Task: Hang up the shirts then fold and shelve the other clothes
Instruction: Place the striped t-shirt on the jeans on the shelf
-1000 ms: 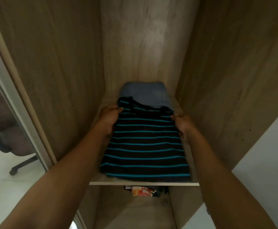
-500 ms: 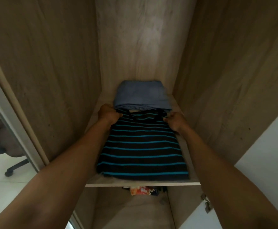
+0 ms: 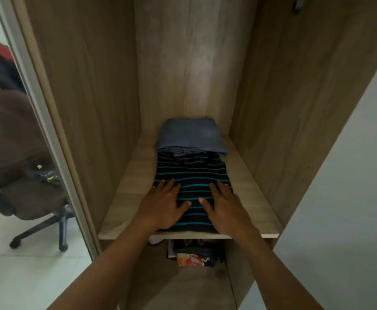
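Observation:
A folded black garment with teal stripes (image 3: 192,171) lies on the wooden wardrobe shelf (image 3: 124,198), its far edge touching a folded blue-grey garment (image 3: 190,136) at the back. My left hand (image 3: 164,204) rests flat on the striped garment's near left part, fingers spread. My right hand (image 3: 224,209) lies flat on its near right part, fingers apart. Neither hand grips the cloth.
Wooden wardrobe walls close in left, right and behind. Under the shelf lie dark folded clothes and an orange-patterned item (image 3: 192,259). A brown office chair (image 3: 19,153) stands on the white floor at the left. A white door panel (image 3: 339,198) is at the right.
Both hands let go of the striped garment's far corners and drew back, now lying flat on its near half. The striped garment sits further in, against the blue-grey one.

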